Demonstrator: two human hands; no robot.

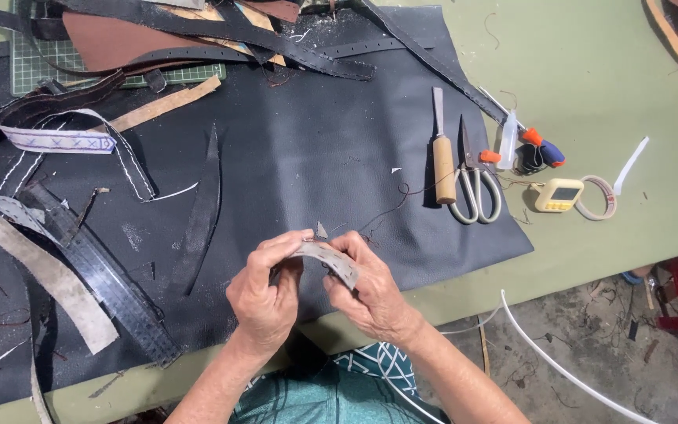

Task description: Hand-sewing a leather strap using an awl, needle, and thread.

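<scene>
Far out past my left hand lie a pale worn strap and a black perforated strap on the dark leather sheet. My left hand pinches one end of a short grey leather strip, fingers closed on it. My right hand grips the other end, bending the strip into an arch between both hands. Up and right of my right hand rest a wooden-handled chisel and scissors, side by side.
</scene>
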